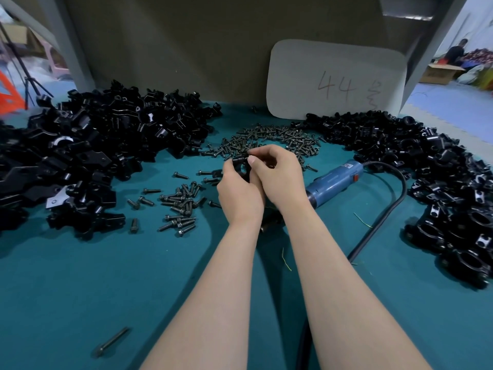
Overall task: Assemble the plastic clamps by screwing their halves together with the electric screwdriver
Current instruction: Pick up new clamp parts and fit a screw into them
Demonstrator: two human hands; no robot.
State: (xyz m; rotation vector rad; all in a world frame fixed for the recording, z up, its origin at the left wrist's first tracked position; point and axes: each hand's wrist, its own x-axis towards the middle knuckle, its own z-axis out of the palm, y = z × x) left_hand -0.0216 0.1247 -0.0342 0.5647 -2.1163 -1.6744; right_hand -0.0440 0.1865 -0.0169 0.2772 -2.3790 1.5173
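Over the middle of the green table my left hand (238, 190) grips a black plastic clamp (240, 162). Beside it, my right hand (277, 174) has its fingers curled against the clamp's top; whether they pinch a screw is hidden. The blue electric screwdriver (333, 182) lies on the table just right of my hands, its black cord (394, 201) looping toward the front. Dark screws (266, 140) lie heaped behind my hands, and a smaller scatter of screws (178, 206) lies to the left.
A big pile of loose black clamp halves (88, 150) fills the left of the table. Another pile of black clamps (440, 182) curves along the right. A grey card marked 44 (336, 81) leans on the back wall. One long bolt (112, 341) lies near the front left.
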